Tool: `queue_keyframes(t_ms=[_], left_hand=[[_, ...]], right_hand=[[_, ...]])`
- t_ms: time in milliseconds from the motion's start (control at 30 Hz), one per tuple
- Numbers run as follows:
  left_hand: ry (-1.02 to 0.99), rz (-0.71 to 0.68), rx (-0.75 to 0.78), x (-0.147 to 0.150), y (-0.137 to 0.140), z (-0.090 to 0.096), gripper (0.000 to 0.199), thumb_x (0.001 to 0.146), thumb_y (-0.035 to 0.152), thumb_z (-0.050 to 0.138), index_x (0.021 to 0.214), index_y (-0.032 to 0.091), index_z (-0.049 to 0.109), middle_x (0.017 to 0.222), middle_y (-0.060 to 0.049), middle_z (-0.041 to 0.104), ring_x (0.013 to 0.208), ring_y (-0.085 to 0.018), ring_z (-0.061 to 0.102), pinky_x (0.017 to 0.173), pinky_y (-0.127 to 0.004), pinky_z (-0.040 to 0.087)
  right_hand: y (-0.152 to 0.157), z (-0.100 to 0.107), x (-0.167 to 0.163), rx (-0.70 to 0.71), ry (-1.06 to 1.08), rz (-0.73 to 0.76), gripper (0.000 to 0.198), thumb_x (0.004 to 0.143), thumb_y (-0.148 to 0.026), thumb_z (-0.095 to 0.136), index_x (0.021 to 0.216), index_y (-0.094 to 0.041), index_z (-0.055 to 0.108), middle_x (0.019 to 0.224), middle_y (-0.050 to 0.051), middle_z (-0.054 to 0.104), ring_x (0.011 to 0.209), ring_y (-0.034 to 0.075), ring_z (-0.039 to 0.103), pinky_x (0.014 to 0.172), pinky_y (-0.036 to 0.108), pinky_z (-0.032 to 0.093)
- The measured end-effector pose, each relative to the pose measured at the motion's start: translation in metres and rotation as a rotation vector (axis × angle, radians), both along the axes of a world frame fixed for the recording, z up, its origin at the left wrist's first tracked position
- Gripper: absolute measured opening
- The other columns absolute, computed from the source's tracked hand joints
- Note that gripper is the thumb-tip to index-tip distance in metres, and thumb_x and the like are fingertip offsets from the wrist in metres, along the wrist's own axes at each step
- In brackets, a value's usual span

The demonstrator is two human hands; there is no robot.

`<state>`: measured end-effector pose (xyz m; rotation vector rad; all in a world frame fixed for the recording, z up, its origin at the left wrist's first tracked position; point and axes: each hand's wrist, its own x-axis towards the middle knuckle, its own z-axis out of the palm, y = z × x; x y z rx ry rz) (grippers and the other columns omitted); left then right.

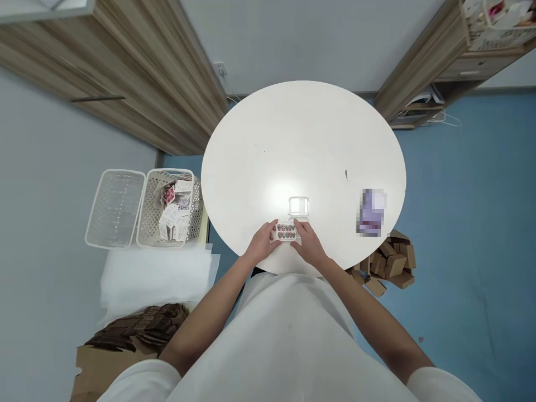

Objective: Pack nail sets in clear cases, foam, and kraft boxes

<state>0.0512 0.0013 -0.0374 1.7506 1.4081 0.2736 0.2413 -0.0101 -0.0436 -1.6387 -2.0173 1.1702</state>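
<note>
Both hands meet at the six o'clock edge of the round white table (301, 139). The left hand (263, 241) and the right hand (309, 244) each close their fingers on an end of a small clear tray of press-on nails (286, 231), painted red and green. Just beyond it, toward twelve o'clock, lies a clear plastic lid (298, 206). At three o'clock sits a blurred purple packet (371, 212); no writing is legible. A white basket of packets (171, 209) stands at nine o'clock.
</note>
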Motion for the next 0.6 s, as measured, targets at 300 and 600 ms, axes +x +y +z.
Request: queue_keyframes(t_ms=[300,600], left_hand=[[0.195,-0.075,0.002,0.052,-0.001,-0.005,0.061,0.074,0.026,0.058,0.128,0.023,0.032,0.109,-0.007,0.045,0.084,-0.018,0.053,0.067,-0.031,0.047],[0.236,-0.035,-0.002,0.056,0.012,-0.019,0.065,0.070,0.020,0.061,0.128,0.024,0.032,0.114,-0.009,0.042,0.100,-0.022,0.049,0.076,-0.034,0.046]], right_hand=[[0.000,-0.024,0.054,0.019,-0.055,-0.006,0.064,0.068,-0.026,0.062,0.127,-0.021,0.036,0.112,0.010,0.044,0.104,0.026,0.044,0.086,0.043,0.041],[0.019,-0.037,0.052,0.031,-0.113,0.065,0.064,0.068,-0.028,0.064,0.125,-0.022,0.037,0.116,0.009,0.046,0.103,0.026,0.045,0.084,0.042,0.039]])
